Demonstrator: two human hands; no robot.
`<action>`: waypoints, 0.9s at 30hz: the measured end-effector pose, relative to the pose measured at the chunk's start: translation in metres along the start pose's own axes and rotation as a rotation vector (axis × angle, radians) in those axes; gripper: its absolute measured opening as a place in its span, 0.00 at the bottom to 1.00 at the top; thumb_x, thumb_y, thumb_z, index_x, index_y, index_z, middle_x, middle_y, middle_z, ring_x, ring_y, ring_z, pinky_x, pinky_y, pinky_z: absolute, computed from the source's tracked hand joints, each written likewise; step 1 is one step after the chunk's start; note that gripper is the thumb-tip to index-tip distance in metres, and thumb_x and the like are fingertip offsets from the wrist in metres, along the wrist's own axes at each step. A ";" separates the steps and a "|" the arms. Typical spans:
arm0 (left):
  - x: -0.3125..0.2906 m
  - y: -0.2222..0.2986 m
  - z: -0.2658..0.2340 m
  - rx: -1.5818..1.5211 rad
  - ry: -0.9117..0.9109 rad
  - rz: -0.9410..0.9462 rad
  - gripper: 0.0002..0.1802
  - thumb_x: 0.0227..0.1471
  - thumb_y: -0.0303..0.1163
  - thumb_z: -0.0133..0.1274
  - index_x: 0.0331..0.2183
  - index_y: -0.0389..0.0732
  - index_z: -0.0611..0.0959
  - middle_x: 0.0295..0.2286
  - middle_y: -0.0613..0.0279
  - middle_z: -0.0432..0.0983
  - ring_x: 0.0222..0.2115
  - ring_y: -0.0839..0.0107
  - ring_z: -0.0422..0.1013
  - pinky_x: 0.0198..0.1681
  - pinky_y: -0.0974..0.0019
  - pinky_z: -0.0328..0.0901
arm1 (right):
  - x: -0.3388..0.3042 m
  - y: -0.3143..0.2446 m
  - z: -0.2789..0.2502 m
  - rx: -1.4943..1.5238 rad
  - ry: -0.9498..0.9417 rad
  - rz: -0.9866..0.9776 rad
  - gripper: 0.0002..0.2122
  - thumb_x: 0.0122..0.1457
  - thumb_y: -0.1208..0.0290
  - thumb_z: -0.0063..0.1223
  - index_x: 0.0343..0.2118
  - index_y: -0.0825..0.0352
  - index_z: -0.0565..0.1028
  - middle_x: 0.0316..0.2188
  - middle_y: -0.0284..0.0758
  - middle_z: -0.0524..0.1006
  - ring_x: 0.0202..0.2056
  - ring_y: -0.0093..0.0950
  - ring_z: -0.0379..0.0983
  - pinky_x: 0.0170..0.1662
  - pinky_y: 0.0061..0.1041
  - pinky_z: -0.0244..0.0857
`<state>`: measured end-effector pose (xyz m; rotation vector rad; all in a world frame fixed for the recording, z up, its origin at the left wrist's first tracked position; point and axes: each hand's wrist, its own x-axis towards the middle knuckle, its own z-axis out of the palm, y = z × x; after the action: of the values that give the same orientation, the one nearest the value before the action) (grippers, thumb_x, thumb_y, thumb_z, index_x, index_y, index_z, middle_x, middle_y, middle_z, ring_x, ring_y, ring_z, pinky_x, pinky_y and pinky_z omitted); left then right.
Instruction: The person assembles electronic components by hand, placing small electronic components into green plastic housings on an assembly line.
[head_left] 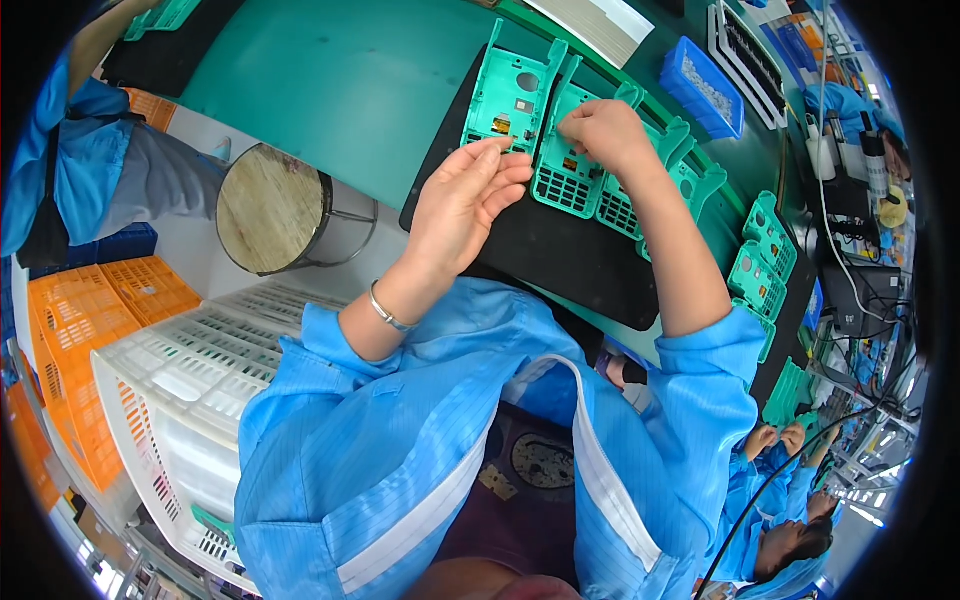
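Teal-green plastic housings with grid-like vents stand side by side on a black mat (560, 252). My left hand (458, 205) is at the lower edge of the leftmost housing (515, 88). Its thumb and forefinger are pinched together, with the other fingers loosely curled; anything between the tips is too small to make out. My right hand (608, 132) bends down over the second housing (566, 188), fingers closed in a pinch. What those fingertips hold, if anything, is hidden. Small yellowish parts sit inside both housings. More green housings (685, 175) stand to the right.
A blue bin (702, 88) of small pale parts stands at the back right. Further right are more green housings (760, 262). On the left are a round stool (272, 208), a white crate (190, 345) and orange crates (75, 330). Other people sit at both sides.
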<state>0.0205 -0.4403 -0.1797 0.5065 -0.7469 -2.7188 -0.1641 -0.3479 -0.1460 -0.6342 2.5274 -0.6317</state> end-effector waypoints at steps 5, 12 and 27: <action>0.006 0.004 -0.027 -0.071 -0.204 0.000 0.15 0.57 0.32 0.42 0.43 0.33 0.71 0.31 0.59 0.74 0.33 0.76 0.71 0.37 0.73 0.67 | 0.007 -0.012 -0.005 -0.088 -0.118 -0.023 0.09 0.38 0.68 0.50 0.18 0.68 0.77 0.17 0.38 0.76 0.22 0.32 0.73 0.29 0.28 0.66; 0.003 0.015 -0.008 0.009 -0.013 0.077 0.14 0.57 0.31 0.43 0.42 0.32 0.71 0.35 0.56 0.73 0.35 0.75 0.71 0.40 0.72 0.67 | 0.015 -0.012 -0.008 -0.022 -0.186 -0.021 0.08 0.35 0.69 0.50 0.09 0.69 0.71 0.11 0.37 0.71 0.16 0.30 0.68 0.22 0.26 0.61; 0.007 0.017 -0.023 0.052 -0.044 0.054 0.13 0.55 0.30 0.46 0.42 0.36 0.73 0.31 0.62 0.74 0.30 0.79 0.71 0.34 0.78 0.68 | 0.002 -0.016 0.000 -0.239 -0.061 -0.063 0.08 0.41 0.69 0.51 0.22 0.68 0.76 0.19 0.37 0.75 0.22 0.24 0.71 0.27 0.24 0.64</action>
<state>0.0263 -0.4673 -0.1912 0.4337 -0.8326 -2.6747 -0.1602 -0.3616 -0.1376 -0.8062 2.5542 -0.3277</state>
